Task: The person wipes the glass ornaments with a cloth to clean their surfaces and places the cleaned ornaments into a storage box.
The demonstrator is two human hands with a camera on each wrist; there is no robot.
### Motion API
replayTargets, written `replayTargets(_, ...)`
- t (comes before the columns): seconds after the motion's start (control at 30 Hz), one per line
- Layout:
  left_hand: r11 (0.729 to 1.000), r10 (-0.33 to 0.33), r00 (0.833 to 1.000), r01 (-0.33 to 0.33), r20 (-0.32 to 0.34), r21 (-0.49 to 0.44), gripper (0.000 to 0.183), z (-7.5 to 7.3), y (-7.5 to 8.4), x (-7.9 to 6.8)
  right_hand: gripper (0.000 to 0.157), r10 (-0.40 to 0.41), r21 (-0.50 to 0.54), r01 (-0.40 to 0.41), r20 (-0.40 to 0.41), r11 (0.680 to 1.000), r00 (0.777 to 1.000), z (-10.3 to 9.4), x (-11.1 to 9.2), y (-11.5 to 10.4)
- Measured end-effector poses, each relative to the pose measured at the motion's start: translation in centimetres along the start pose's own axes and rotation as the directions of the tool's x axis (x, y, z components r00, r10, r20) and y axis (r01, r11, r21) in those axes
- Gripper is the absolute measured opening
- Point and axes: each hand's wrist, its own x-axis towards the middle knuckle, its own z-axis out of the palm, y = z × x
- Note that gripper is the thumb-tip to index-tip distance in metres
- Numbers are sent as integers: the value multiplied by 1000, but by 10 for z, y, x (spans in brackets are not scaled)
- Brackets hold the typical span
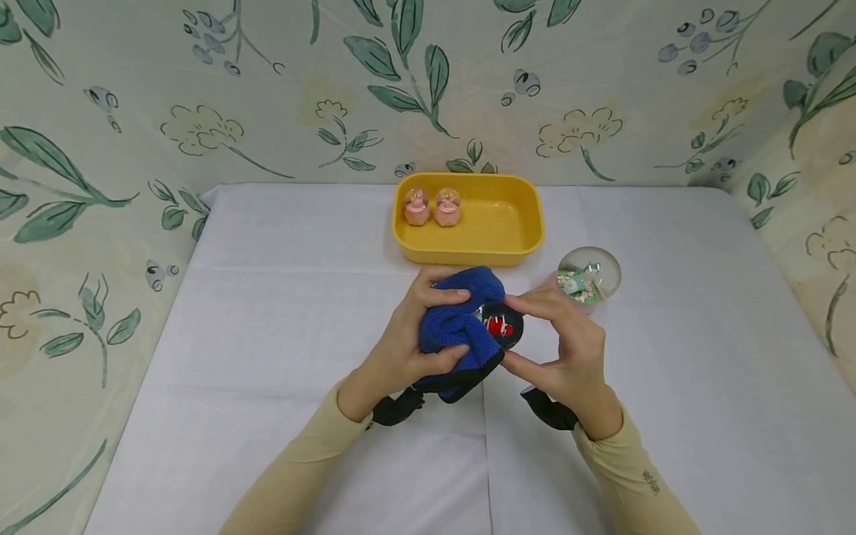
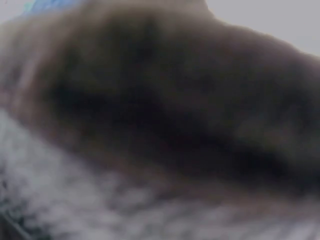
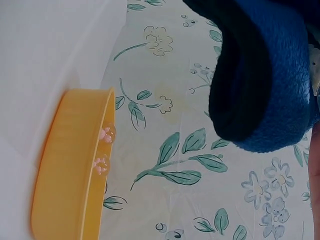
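Observation:
A blue cloth with a black edge [image 1: 458,327] is bunched in my left hand [image 1: 401,342], whose fingers and thumb grip it from the left. Beside the cloth's folds shows a small dark snow globe [image 1: 503,327] with a red figure; its left part is hidden by the cloth. From the right, the thumb and forefinger of my right hand [image 1: 568,345] pinch the globe's rim. In the right wrist view the cloth [image 3: 285,75] hangs at the upper right. The left wrist view is mostly a dark blur, with a bit of blue [image 2: 50,5] at its top.
Behind the hands stands a yellow tray [image 1: 468,256] with two small pink snow globes [image 1: 417,208] in its left side. A larger clear snow globe [image 1: 590,275] lies tilted just beyond my right hand. White cloth covers the table [image 1: 281,297]; a floral curtain rises behind it.

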Motion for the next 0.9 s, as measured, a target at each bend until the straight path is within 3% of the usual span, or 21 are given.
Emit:
replayTargets(0.27, 997, 57, 997, -60, 56, 58, 44, 0, 0, -1, 57, 54, 74, -50, -41, 996, 998, 1, -1, 1)
replayTargets(0.5, 970, 119, 986, -140, 115, 199, 43, 0, -1, -2, 65, 228, 12, -227, -56, 974, 972, 2, -1, -6)
replayTargets(0.6, 967, 117, 987, -139, 109, 214, 42, 0, -2, -3, 65, 285, -13, -286, -49, 958, 957, 3, -1, -8)
replayTargets(0.73, 986, 83, 996, -89, 45, 139, 41, 0, -4, -4, 66, 266, -3, -266, 5, 964, 964, 5, 0, -9)
replayTargets(0.9, 999, 28, 1000, -28, -12, 44, 43, 1, -2, -3, 66, 149, 132, -154, 52, 979, 987, 5, 3, -8)
